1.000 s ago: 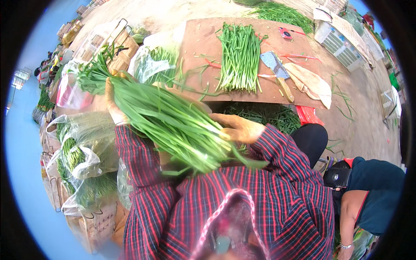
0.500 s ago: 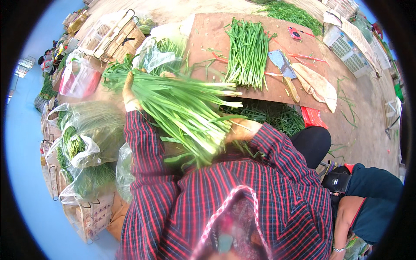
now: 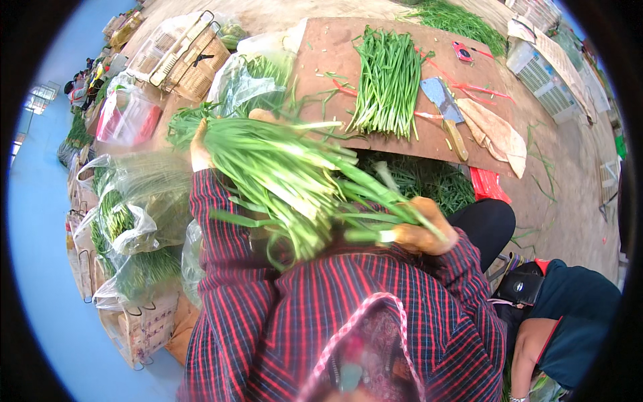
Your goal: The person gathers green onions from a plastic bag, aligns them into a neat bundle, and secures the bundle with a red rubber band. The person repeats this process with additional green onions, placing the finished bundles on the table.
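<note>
A big loose bunch of garlic chives (image 3: 281, 177) lies across my lap and left arm, its leaf tips to the far left and pale stalk ends to the right. My left hand (image 3: 199, 144) is wrapped round the leafy end. A few chive stalks (image 3: 382, 194) stick out to the right of the bunch, and my right hand (image 3: 425, 228) is closed on them, somewhat blurred. On the brown board (image 3: 321, 53) ahead rests a neat pile of chives (image 3: 386, 84). Right of it lie a cleaver (image 3: 443, 102) with a wooden handle and a tan cloth (image 3: 494, 134).
Plastic bags of greens (image 3: 137, 208) stand at my left. Beyond them is a wicker basket (image 3: 197, 67). Loose greens (image 3: 429, 181) lie under the board's near edge. A red tape measure (image 3: 462, 51) sits on the board. Another person (image 3: 576, 315) is close at lower right.
My right hand has moved right and nearer to me, drawing a few stalks out from the bunch. My left hand stays on the leafy end.
</note>
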{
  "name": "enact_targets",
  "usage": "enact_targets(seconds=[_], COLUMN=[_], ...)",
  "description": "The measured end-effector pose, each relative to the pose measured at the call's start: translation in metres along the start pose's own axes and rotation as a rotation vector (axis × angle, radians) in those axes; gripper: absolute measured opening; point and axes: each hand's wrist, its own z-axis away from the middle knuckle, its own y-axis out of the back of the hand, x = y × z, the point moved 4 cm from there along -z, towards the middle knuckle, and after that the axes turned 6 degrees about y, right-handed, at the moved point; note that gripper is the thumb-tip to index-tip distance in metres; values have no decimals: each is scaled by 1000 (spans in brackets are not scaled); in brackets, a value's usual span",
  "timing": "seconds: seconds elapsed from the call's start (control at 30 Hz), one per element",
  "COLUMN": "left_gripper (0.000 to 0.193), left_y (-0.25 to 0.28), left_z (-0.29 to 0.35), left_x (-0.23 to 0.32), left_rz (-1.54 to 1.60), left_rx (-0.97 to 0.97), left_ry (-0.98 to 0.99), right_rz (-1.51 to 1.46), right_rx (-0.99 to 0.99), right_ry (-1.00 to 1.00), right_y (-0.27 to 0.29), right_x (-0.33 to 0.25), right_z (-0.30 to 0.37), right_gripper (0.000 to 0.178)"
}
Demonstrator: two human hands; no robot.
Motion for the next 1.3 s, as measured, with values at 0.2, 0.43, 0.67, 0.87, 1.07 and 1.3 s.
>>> enact_targets(seconds=[0.2, 0.43, 0.67, 0.87, 1.07, 1.3], left_gripper=[37, 31, 27, 22, 21, 19], left_y=[-12, -10, -3, -19, 8, 0], left_z=[-3, -12, -12, -17, -26, -21], left_x=[1, 3, 0, -14, -3, -11], left_rz=[-189, -216, -51, 5, 92, 139], left_rx=[330, 375, 454, 474, 408, 474], left_ry=[-159, -249, -270, -310, -205, -380], right_rz=[-182, 924, 535, -2, 115, 859], right_rx=[682, 62, 122, 266, 397, 394], right_ry=[-17, 430, 136, -224, -139, 80], right_y=[61, 0, -5, 17, 17, -29], right_x=[-14, -27, -4, 4, 19, 69], right_z=[19, -136, -113, -45, -21, -92], right_gripper=[27, 52, 31, 28, 36, 59])
